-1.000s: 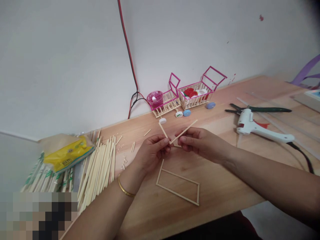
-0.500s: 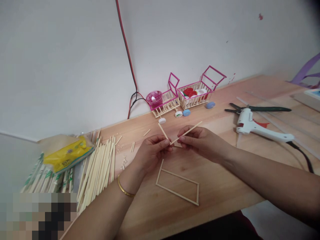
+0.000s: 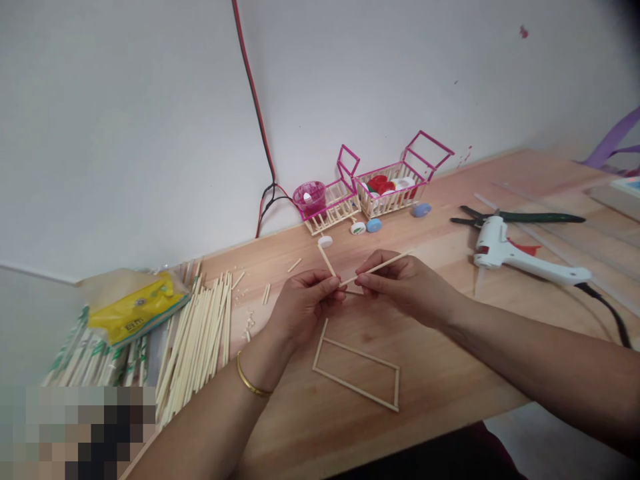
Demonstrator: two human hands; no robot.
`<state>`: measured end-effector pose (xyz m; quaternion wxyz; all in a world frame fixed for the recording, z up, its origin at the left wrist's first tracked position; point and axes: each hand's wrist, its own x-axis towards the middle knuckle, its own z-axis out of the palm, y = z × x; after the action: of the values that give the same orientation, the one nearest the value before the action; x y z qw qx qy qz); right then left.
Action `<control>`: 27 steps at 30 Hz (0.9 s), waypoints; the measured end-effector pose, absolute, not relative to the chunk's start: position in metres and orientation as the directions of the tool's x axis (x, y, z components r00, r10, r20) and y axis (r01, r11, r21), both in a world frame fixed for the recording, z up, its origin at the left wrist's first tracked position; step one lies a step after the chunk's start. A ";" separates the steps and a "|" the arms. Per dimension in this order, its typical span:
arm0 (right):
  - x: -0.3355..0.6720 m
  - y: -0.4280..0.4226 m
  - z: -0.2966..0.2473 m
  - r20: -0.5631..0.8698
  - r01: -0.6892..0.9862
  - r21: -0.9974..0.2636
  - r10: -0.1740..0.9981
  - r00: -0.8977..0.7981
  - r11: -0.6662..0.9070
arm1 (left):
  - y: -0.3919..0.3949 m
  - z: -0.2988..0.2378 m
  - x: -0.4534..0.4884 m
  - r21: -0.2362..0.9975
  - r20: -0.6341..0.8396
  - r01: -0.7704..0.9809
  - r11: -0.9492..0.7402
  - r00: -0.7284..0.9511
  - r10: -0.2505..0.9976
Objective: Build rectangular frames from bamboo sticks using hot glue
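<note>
Above the middle of the table, my left hand (image 3: 315, 293) pinches a short pale wooden stick (image 3: 327, 261) that points up and to the left. My right hand (image 3: 387, 277) is closed on a second wooden stick (image 3: 395, 259), whose lower left end meets the first stick at my left fingertips. The two form an open V. Part of another stick (image 3: 355, 293) shows just below my right fingers. On the table nearer to me lies a flat frame of sticks (image 3: 357, 389), four-sided with one end sticking out at its upper left corner.
Loose sticks (image 3: 205, 333) and a yellow packet (image 3: 143, 307) lie at left. Two small stick carts (image 3: 330, 217) with purple edges stand by the wall, one holding a purple cup (image 3: 309, 198). A white glue gun (image 3: 530, 260) and dark-handled pliers (image 3: 540, 217) lie at right.
The stick in my right hand has tilted flatter, its far end now lower and further right. The angle between the two sticks has widened slightly. Other things lie as before.
</note>
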<state>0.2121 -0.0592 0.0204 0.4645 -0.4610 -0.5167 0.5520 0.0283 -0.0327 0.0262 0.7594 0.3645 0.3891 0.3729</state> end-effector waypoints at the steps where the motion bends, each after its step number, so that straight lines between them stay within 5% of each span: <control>1: 0.212 -0.059 0.021 -0.020 -0.021 -1.000 0.989 -0.144 -0.023 | -0.033 0.026 0.028 0.841 -0.326 -0.282 0.462 0.417 0.848; 16: 0.211 -0.065 0.031 0.165 0.237 -0.951 0.975 -0.150 0.198 | -0.035 0.027 0.030 0.875 -0.322 -0.240 0.420 0.359 0.876; 27: 0.213 -0.064 0.030 0.172 0.256 -0.946 0.978 -0.121 0.198 | -0.037 0.029 0.032 0.827 -0.337 -0.318 0.464 0.381 0.861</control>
<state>0.2126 -0.0641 0.0305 0.4482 -0.4887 -0.6309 0.4027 0.0320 -0.0369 0.0293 0.7576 0.3413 0.3976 0.3892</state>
